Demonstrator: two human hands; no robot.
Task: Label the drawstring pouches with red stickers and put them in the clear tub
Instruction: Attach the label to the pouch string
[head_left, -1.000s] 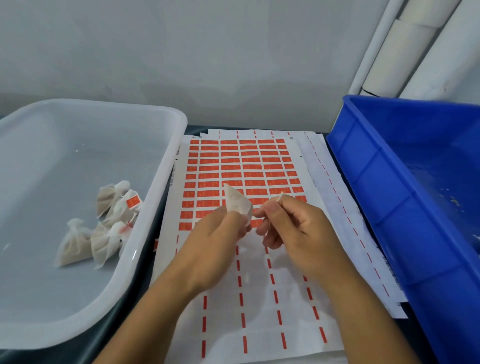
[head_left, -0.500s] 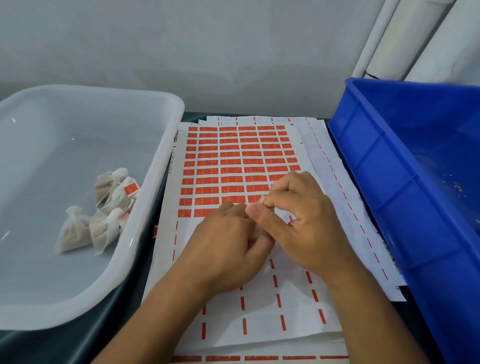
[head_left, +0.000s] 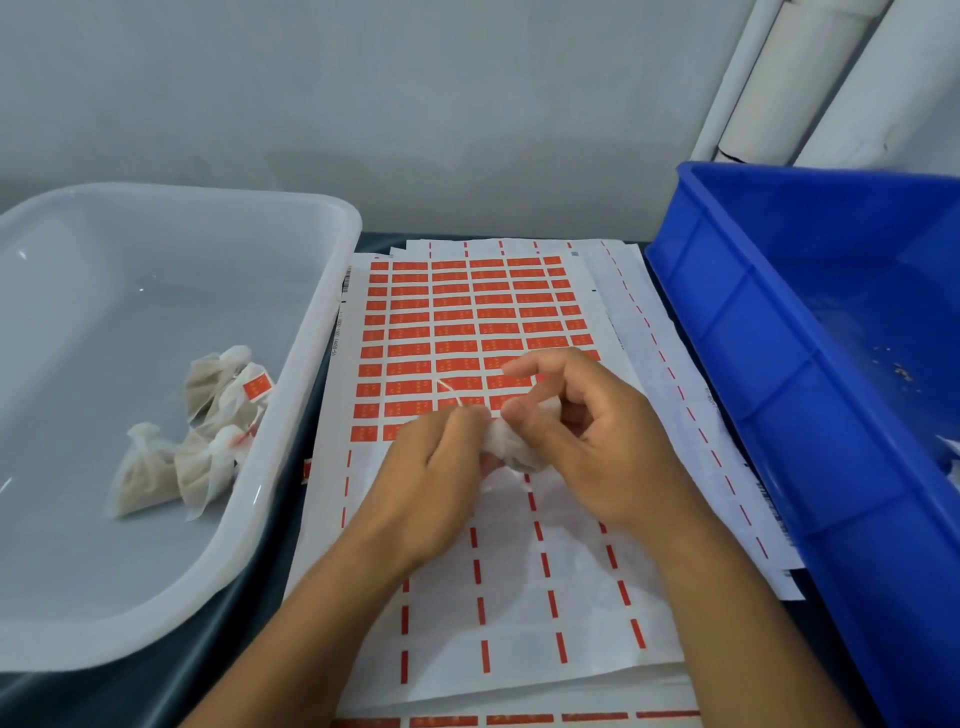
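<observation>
1. both hands meet over the middle of the sticker sheet (head_left: 467, 322), where the red stickers give way to bare backing with red dashes.
2. the left hand (head_left: 436, 467) has its grip curled round the left side of a small white drawstring pouch (head_left: 511, 447); a thin pale string (head_left: 451, 392) rises from its fingertips.
3. the right hand (head_left: 597, 441) pinches the same pouch from the right with thumb and curled fingers, while its index finger sticks out straight, pointing left above the pouch.
4. whether a sticker is on this pouch cannot be told; the hands hide most of it.
5. the clear tub (head_left: 322, 332) sits on the counter (head_left: 249, 597) left of the sheets, just beside them. a heap of labelled pouches (head_left: 208, 431) lies inside near its right wall, one showing a red sticker (head_left: 258, 387).
6. a blue bin (head_left: 769, 374) stands to the right, over the edge of the spread sheets.
</observation>
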